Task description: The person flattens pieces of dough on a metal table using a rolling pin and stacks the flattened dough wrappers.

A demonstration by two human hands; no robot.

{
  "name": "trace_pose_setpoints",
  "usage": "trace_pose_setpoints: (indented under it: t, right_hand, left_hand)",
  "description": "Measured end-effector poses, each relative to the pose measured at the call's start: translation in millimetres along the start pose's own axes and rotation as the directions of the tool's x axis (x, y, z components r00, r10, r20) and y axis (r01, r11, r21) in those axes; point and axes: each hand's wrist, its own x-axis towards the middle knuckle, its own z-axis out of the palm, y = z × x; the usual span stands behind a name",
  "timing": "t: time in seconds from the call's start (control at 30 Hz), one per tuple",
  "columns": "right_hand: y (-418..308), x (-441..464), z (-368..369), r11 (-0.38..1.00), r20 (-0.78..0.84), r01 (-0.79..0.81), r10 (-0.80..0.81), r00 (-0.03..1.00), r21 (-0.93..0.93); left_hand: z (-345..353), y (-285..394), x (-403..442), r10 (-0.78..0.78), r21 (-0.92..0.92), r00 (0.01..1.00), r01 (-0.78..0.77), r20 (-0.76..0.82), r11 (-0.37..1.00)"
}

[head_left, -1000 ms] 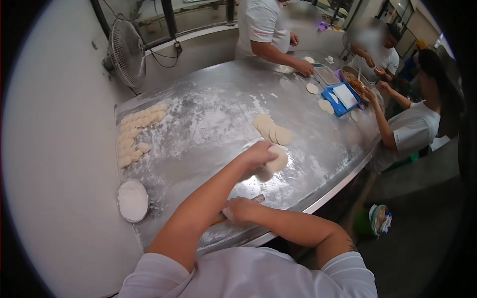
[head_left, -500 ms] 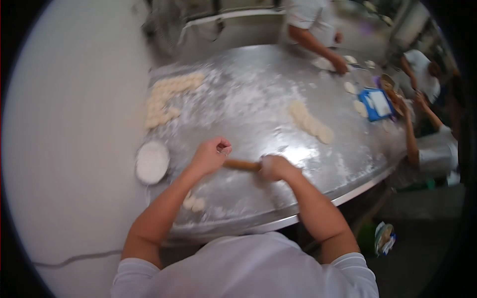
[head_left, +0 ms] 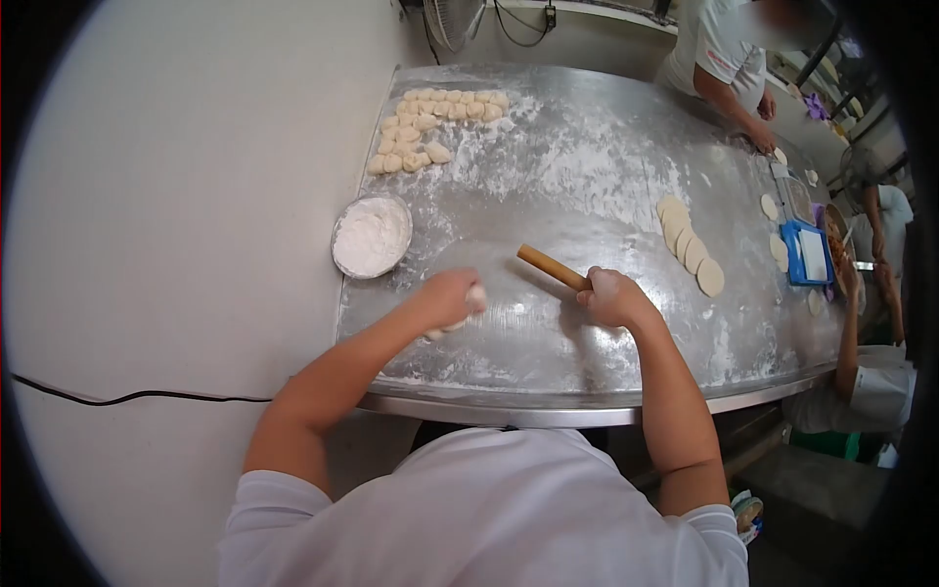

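My right hand grips one end of a wooden rolling pin, whose free end points up and left, a little above the steel table. To its left, my left hand, slightly smeared by motion, is closed on a pale piece of dough. Small dough pieces lie on the table just below that hand, partly covered by it. Up and left of my left hand stands a round bowl of white flour. An overlapping row of flat dough rounds lies to the right of the pin.
Many dough pieces sit at the back left of the floured steel table, beside the wall. On the right are a blue scale, more dough rounds and co-workers' hands. A person in white works at the back right.
My left hand has moved away from the rolling pin, toward the dough pieces, and now holds one. The pin has tilted in my right hand. The camera view has shifted and turned.
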Motion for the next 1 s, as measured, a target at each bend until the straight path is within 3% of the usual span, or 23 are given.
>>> trace_pose_setpoints:
  t: [0.03, 0.13, 0.23, 0.33, 0.43, 0.53, 0.63, 0.73, 0.83, 0.9, 1.0]
  right_hand:
    - [0, 1, 0, 1.0, -0.011, 0.001, 0.0, 1.0, 0.014]
    - [2, 1, 1, 0.999, -0.04, 0.008, -0.005, 0.999, 0.052]
    - [-4, 2, -1, 0.993, -0.059, 0.023, -0.017, 0.998, 0.113]
    - [-9, 3, -1, 0.985, -0.093, 0.026, -0.01, 0.996, 0.173]
    - [-5, 8, 3, 0.986, -0.158, 0.037, -0.011, 0.987, 0.166]
    - [-5, 8, 1, 0.984, -0.172, 0.007, 0.024, 0.985, 0.178]
    - [-7, 5, -4, 0.984, -0.164, -0.007, 0.037, 0.986, 0.178]
    - [-11, 2, -8, 0.983, -0.154, -0.022, 0.051, 0.987, 0.183]
    - [-14, 3, -10, 0.981, -0.141, -0.03, 0.058, 0.988, 0.193]
    - [-12, 4, -8, 0.982, -0.151, -0.024, 0.054, 0.987, 0.19]
    - [-10, 7, -8, 0.981, -0.16, -0.027, 0.058, 0.986, 0.19]
  left_hand:
    - [-1, 0, 8, -0.06, -0.15, 0.994, 0.046, -0.089, 0.988]
    - [3, 3, 17, -0.056, -0.39, 0.982, -0.019, -0.181, 0.921]
    - [10, 1, 11, 0.014, -0.365, 0.968, -0.108, -0.25, 0.925]
    - [15, 7, 19, -0.067, -0.265, 0.913, -0.046, -0.402, 0.963]
    - [6, 24, 42, -0.116, -0.3, 0.888, -0.026, -0.444, 0.954]
    - [-1, 32, 61, 0.009, -0.038, 0.947, -0.023, -0.32, 0.999]
    - [-13, 15, 65, 0.046, -0.186, 0.991, -0.068, -0.122, 0.98]
    - [-23, -5, 66, 0.11, -0.364, 0.987, -0.146, -0.117, 0.92]
    - [-33, 4, 77, -0.15, -0.511, 0.98, 0.063, -0.131, 0.857]
    - [-20, 26, 83, -0.156, -0.22, 0.934, 0.087, -0.32, 0.972]
    - [14, 42, 99, -0.06, 0.171, 0.875, 0.16, -0.48, 0.972]
